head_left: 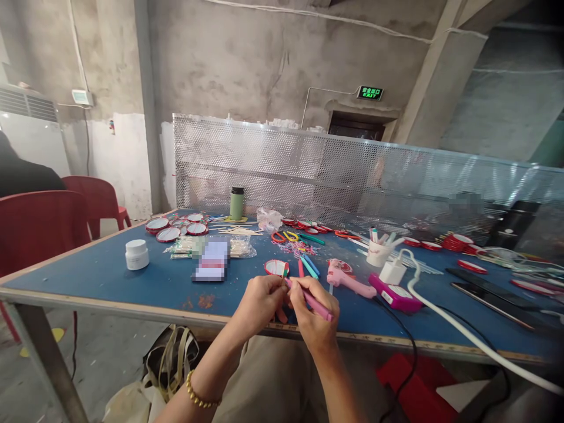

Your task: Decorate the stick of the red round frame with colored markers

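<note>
My right hand [318, 311] grips a pink marker pen [316, 299] like a writing tool, its tip end meeting my left fingers. My left hand [263, 302] is closed in a pinch close beside it; what sits between those fingers is too small and hidden to name. Just beyond both hands lies a round, red-rimmed disc [276, 268] with a pale face, partly covered by the fingers. Blue and teal marker pens [311, 266] rest on the table a little past the right hand. A pink glue gun [348, 279] lies to the right of them.
On the blue table [167, 299] are a phone [211, 258], a white jar [137, 255], a green bottle [237, 203], scissors [291, 237] and a cup of pens [379, 254]. A magenta box [395, 293] and white cable [458, 329] lie right. A perforated metal screen [273, 164] stands behind.
</note>
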A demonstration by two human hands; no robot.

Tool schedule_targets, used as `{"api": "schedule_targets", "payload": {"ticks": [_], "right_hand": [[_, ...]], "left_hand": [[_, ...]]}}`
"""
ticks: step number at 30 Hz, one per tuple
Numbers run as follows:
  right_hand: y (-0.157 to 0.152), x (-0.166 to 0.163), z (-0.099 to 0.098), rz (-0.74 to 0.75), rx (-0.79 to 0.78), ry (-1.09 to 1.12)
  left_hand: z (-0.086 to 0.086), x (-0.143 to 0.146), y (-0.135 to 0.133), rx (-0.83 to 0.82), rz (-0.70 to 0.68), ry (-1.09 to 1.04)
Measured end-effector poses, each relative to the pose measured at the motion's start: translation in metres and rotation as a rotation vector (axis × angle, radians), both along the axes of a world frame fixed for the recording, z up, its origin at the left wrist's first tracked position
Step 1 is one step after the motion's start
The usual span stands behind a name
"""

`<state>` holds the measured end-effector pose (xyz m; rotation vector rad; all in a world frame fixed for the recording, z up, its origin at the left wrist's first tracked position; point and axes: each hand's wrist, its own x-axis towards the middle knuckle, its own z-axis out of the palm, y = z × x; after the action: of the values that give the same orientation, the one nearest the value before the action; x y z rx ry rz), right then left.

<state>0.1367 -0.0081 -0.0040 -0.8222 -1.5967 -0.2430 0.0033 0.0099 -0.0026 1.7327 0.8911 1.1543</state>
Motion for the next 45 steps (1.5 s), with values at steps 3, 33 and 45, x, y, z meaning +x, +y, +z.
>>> {"api": "schedule_targets", "payload": {"ticks": [3, 33, 45], "right_hand": [[0.0006, 0.0003, -0.0005, 0.005, -0.004, -0.009], [-0.0001, 0.0, -0.0019, -0.031, 0.008, 0.041], [0.0017, 0.0, -0.0016, -0.024, 0.004, 0.008]], "left_hand": [[0.0007, 0.0003, 0.0, 0.001, 0.0, 0.008], [0.0042, -0.0002, -0.0033, -0.007, -0.008, 0.001], [0.0017, -0.001, -0.0012, 0.02, -0.003, 0.014]]}}
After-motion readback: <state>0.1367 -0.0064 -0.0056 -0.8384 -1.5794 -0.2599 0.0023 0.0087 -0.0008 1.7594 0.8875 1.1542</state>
